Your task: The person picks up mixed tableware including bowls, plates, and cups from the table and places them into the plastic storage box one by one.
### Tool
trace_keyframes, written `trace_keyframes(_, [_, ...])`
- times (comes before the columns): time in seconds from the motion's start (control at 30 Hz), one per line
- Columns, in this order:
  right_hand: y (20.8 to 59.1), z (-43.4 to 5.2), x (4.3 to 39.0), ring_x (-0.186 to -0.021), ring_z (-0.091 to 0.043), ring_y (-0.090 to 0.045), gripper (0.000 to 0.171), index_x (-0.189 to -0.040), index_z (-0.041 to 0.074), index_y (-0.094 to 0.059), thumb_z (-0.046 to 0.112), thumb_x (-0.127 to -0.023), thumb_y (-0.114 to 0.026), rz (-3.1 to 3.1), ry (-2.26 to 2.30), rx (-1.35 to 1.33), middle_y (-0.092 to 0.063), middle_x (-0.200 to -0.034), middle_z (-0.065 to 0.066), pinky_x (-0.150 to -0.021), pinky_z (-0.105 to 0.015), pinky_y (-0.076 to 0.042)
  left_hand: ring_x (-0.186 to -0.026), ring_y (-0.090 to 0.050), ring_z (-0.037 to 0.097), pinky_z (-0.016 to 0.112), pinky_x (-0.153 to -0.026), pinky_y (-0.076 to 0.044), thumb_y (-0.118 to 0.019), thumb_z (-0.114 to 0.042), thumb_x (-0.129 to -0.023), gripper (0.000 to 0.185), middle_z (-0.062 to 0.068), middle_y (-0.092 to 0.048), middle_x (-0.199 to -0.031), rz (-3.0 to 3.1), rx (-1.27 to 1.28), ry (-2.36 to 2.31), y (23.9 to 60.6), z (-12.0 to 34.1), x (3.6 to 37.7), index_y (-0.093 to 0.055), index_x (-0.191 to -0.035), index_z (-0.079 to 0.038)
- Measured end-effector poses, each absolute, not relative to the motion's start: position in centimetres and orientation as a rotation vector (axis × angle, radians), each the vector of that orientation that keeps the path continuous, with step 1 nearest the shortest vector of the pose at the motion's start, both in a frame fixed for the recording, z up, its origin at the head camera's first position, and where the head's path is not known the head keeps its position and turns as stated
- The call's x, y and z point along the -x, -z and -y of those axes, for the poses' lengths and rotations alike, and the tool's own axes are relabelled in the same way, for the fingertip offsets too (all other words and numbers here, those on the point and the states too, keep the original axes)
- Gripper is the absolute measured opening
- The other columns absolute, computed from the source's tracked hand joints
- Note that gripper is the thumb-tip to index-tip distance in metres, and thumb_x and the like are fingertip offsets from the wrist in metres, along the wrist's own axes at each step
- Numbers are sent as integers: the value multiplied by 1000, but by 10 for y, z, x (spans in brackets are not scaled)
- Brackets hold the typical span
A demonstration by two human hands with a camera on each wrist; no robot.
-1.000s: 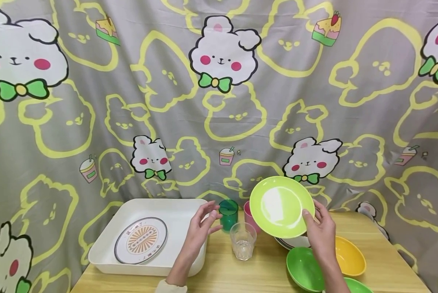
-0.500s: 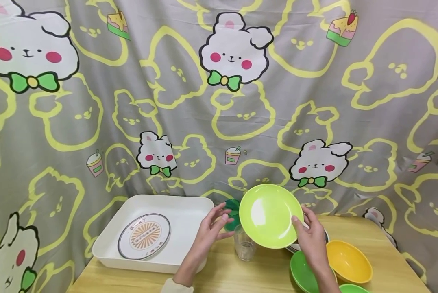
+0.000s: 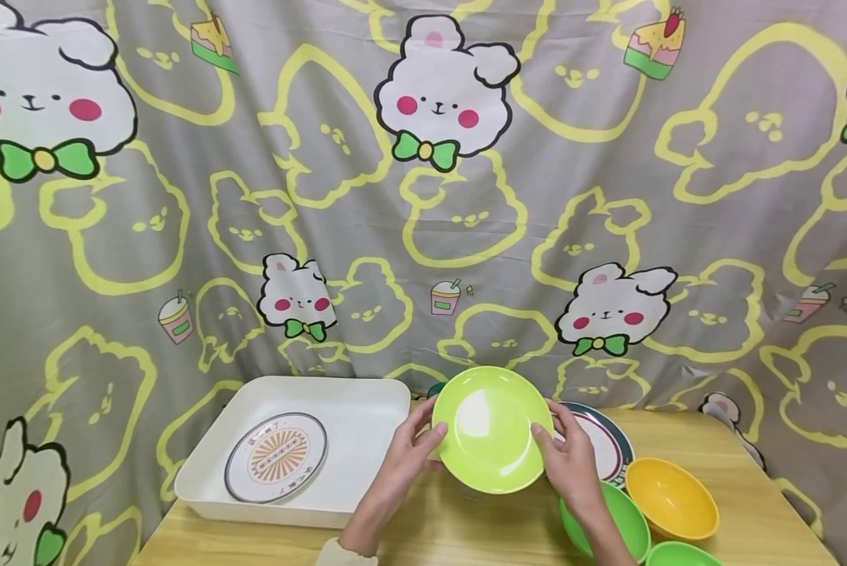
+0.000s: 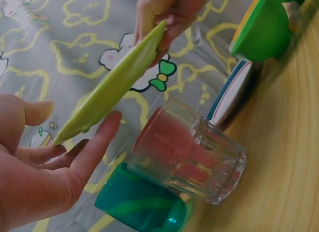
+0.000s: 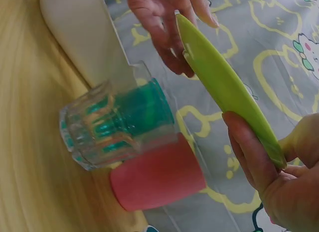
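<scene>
A lime green plate (image 3: pixel 490 428) is held tilted above the table, its face toward me. My left hand (image 3: pixel 426 440) pinches its left rim, thumb in front and fingers behind. My right hand (image 3: pixel 546 444) grips its right rim the same way. In the left wrist view the green plate (image 4: pixel 114 85) shows edge-on between my left hand (image 4: pixel 65 152) and my right hand (image 4: pixel 167 15). Below the plate stand a clear glass (image 5: pixel 99 127), a teal cup (image 5: pixel 142 107) and a pink cup (image 5: pixel 159 177); the plate hides them in the head view.
A white tray (image 3: pixel 366 409) at the left holds a patterned plate (image 3: pixel 276 457). Right of the hands lie a teal-rimmed plate (image 3: pixel 603 444), a green bowl (image 3: pixel 610 523), a yellow bowl (image 3: pixel 671 499) and another green bowl (image 3: pixel 681 554). A cartoon curtain hangs behind.
The green plate has moved left and down in my right hand. My left hand, open and apart before, has taken hold of the plate's left rim.
</scene>
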State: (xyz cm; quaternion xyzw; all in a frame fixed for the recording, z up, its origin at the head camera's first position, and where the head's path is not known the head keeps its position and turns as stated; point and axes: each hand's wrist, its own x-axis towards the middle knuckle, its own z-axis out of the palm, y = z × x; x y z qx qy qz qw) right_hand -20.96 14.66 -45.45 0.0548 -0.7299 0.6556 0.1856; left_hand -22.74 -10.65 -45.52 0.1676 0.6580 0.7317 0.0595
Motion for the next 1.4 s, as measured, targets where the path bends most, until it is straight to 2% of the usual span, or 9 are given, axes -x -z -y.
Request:
trace_keyframes(0.2, [458,-139,211,-86,-25,-75,46,-142,-16,-43,-9,-99,-57,2072,-1875,-133,-57,-129,-40,-69,-28,-63,-106,-70,30,43,-70,-64,-57,-14,-106,56,16,-46,-152,-1961,-503,-2224,454,111,227,-35,-157,-13])
trace_keyframes(0.33, [459,-136,210,-89,-33,-75,47,-143,-16,-42,-9,-99,-57,2073,-1881,-140,-56,-130,-40,-70,-29,-63,-106,-70,31,39,-69,-64,-55,-10,-106,55,15,-46,-152,-1942,-476,-2231,453,114,227,-35,-157,-14])
trace_keyframes(0.53, [462,-133,210,-87,-30,-75,44,-140,-16,-45,-11,-98,-57,2054,-1872,-154,-59,-126,-39,-69,-28,-63,-96,-72,29,39,-64,-64,-56,-3,-103,57,20,-49,-149,-1979,-458,-2225,453,115,229,-35,-156,-7])
trace_keyframes(0.77, [465,-126,211,-93,-43,-73,44,-140,-16,-44,-10,-98,-57,2066,-1883,-156,-56,-130,-41,-70,-31,-63,-89,-72,26,44,-60,-64,-55,7,-97,60,24,-50,-145,-2036,-436,-2218,452,119,230,-37,-154,-3])
trace_keyframes(0.93, [464,-126,211,-95,-40,-73,43,-140,-12,-46,-7,-99,-58,2074,-1917,-133,-59,-130,-36,-72,-32,-63,-88,-72,27,44,-58,-63,-55,8,-96,61,25,-50,-145,-2057,-413,-2220,451,120,230,-38,-153,-2])
trace_keyframes(1.07, [465,-126,209,-94,-36,-74,46,-144,-10,-43,-5,-100,-58,2100,-1933,-117,-61,-128,-34,-73,-31,-63,-92,-72,28,39,-55,-63,-55,9,-96,60,24,-50,-145,-2082,-411,-2204,448,120,230,-39,-153,-2])
trace_keyframes(1.27, [465,-126,208,-106,-42,-70,50,-147,-11,-41,-3,-101,-58,2111,-1955,-177,-59,-131,-35,-79,-32,-62,-91,-72,27,33,-50,-60,-52,11,-96,59,26,-50,-145,-2141,-432,-2181,444,123,230,-40,-152,-3])
trace_keyframes(1.33, [464,-127,208,-100,-36,-72,51,-147,-7,-42,-1,-100,-60,2127,-1962,-185,-61,-131,-33,-72,-34,-64,-90,-71,27,30,-49,-59,-52,11,-96,60,26,-51,-143,-2158,-418,-2178,442,125,228,-41,-152,-4])
trace_keyframes(1.4, [463,-128,207,-92,-30,-74,52,-149,-3,-44,1,-100,-62,2146,-1990,-189,-63,-128,-29,-64,-38,-64,-90,-71,27,32,-49,-59,-53,11,-95,60,25,-53,-141,-2179,-394,-2170,440,129,225,-42,-152,-5])
